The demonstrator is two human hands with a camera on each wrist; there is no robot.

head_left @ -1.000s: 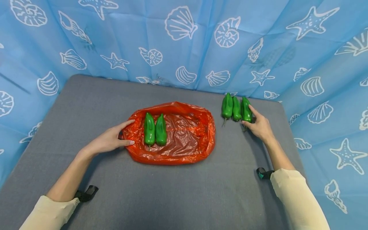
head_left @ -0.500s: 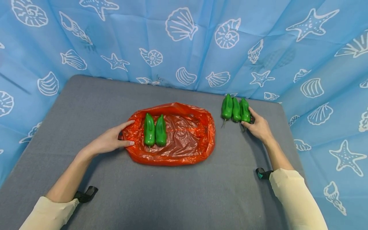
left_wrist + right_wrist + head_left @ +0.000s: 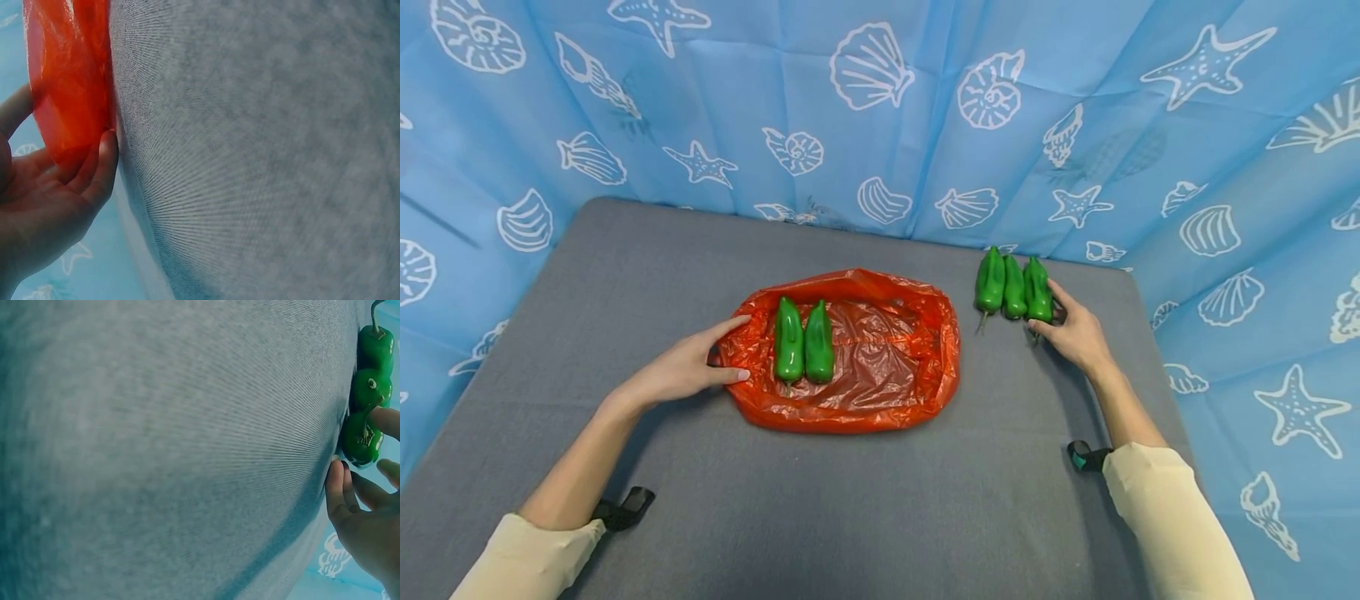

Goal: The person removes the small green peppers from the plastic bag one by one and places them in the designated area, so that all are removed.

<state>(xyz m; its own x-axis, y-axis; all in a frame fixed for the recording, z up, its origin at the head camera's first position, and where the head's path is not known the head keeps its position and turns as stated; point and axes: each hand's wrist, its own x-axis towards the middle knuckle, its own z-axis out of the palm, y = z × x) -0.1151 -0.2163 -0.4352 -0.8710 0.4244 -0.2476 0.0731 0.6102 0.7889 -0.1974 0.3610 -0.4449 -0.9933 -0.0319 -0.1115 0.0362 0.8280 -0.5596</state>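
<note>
Head view: gray table before blue seashell curtain, left grip and right grip spread.

Cream sleeves end beside small black devices on both arms, the right device showing a teal patch.

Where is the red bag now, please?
In the head view, the red bag lies just left of centre, between the left hand and three green peppers.
</note>
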